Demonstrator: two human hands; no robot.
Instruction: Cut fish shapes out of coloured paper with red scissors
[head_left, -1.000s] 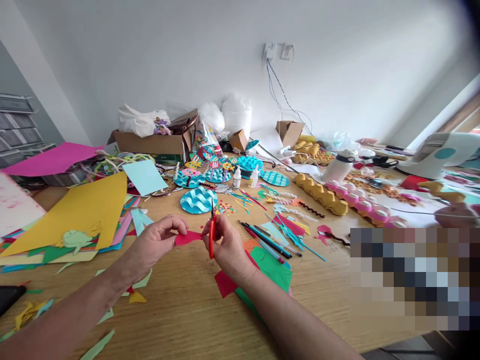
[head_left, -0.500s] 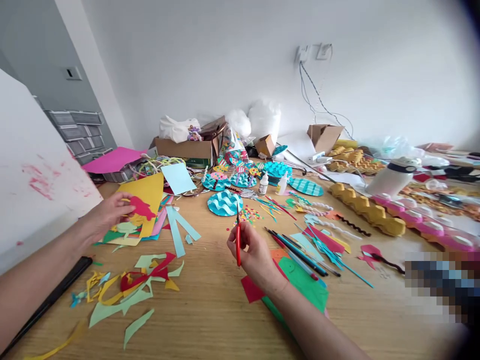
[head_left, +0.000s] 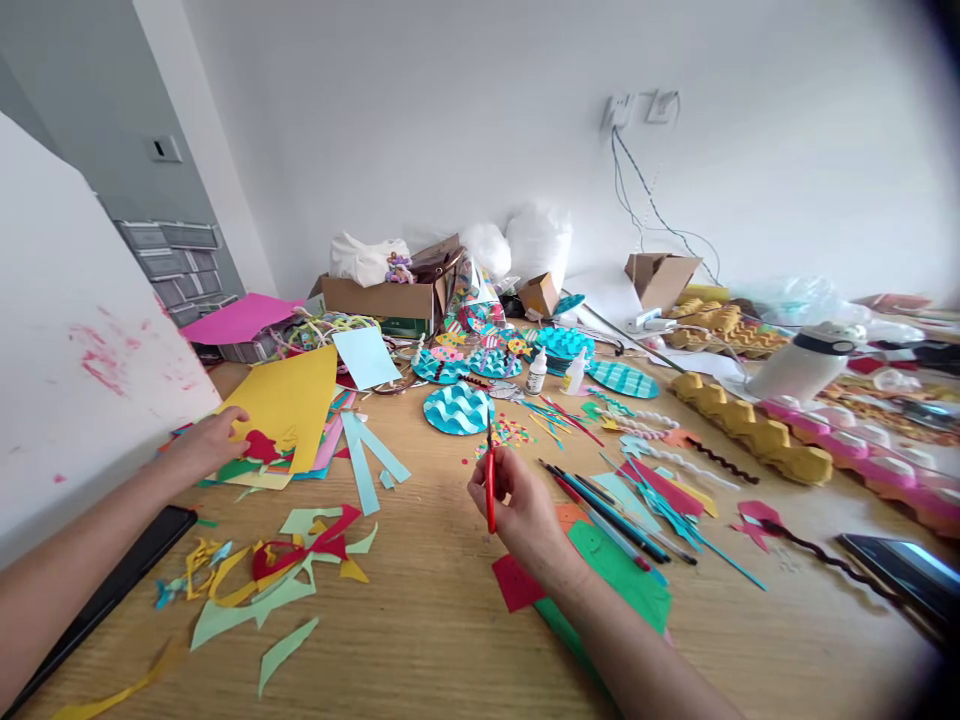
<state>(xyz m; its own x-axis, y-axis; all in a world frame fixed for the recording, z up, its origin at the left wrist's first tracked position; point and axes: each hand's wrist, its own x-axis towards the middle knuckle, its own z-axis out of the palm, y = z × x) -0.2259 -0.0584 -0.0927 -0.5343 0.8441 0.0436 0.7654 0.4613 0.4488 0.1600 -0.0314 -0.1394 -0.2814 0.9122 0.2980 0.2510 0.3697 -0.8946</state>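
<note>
On the left, my left hand reaches over the yellow paper sheet, fingers curled and closed at the edge of a red paper cutout. The cutout is low against the papers; its exact contact with them is unclear. Red-handled scissors are in my right hand, blades pointing up and away from me. Beneath my right forearm lie a green paper and a red paper piece. Yellow, green and red paper scraps are scattered between my arms.
A blue wavy-patterned disc and confetti lie beyond the scissors. Two glue bottles stand behind. Pencils and brushes, egg-carton strips, a white bottle and a phone are to the right.
My left hand has moved down and left, with the red cutout now lower over the papers. My right hand still holds the scissors. The view has shifted slightly.
</note>
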